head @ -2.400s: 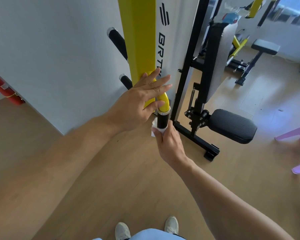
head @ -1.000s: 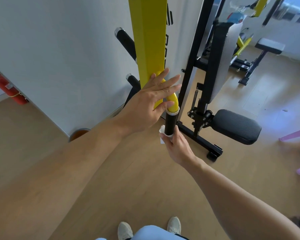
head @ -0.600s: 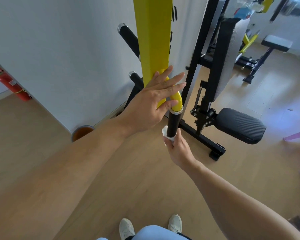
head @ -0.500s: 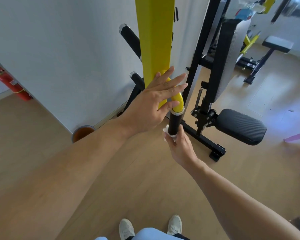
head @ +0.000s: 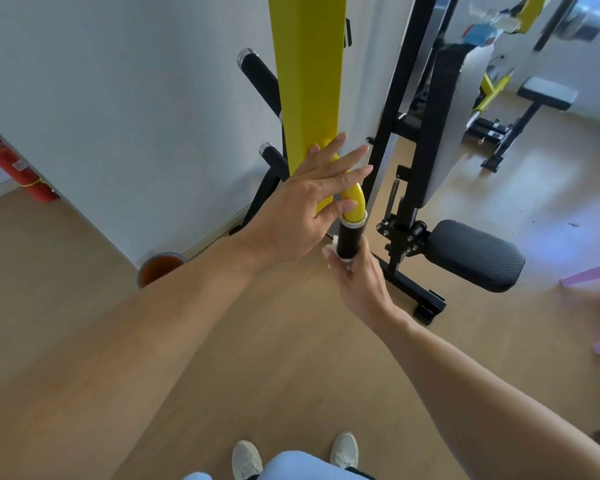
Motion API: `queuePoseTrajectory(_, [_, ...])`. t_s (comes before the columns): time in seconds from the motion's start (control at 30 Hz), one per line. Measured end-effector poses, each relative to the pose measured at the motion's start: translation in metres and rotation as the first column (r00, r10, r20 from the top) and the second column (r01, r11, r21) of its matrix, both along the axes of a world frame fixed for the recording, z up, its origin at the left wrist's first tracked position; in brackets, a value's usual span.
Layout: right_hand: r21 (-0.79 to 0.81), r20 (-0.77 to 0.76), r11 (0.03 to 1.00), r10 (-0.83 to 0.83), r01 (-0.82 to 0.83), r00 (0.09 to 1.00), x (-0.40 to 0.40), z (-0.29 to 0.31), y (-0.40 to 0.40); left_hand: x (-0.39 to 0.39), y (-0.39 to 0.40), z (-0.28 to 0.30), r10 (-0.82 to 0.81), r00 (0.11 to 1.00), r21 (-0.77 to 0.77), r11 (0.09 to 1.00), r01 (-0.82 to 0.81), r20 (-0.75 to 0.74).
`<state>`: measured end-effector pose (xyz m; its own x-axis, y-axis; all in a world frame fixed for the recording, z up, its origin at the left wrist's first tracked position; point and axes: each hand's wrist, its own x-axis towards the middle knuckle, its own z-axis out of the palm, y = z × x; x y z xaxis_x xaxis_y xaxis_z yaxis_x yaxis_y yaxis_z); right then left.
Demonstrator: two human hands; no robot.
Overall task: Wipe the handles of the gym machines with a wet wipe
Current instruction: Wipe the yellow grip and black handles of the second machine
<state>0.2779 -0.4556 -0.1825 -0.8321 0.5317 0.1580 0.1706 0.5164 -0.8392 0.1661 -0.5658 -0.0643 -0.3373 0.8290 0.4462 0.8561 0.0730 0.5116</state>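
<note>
The black foam handle (head: 349, 239) hangs near-vertical below the yellow bend (head: 353, 199); the right hand (head: 361, 278) has its grip clamped round its lower end on the white wet wipe (head: 330, 249), so wiping runs upward; the left hand (head: 302, 209), fingers spread, steadies the bend just above

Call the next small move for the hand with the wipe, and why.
Probably slide the right hand and white wet wipe up the black foam handle grip: the wipe sits at its lower end, with bare grip above, while the left hand steadies the yellow curved tube.
</note>
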Motion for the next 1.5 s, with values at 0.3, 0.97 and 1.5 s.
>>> queuePoseTrajectory(0.3, [-0.012,-0.349,1.0,-0.015,0.011,0.937,-0.012,0.029,-0.009,0.003,0.001,-0.002,0.021,1.0,0.029,0.999,-0.021,0.006])
queuePoseTrajectory(0.97, [-0.393,0.053,0.919,-0.026,0.045,0.998,-0.036,-0.007,-0.089,-0.016,-0.041,0.01,-0.085,0.955,0.007,0.996,0.086,0.285])
queuePoseTrajectory(1.5, [-0.238,-0.245,0.815,-0.577,0.528,0.779,-0.141,0.08,-0.175,-0.179,-0.117,0.021,0.006,0.995,0.136,0.991,-0.02,0.101])
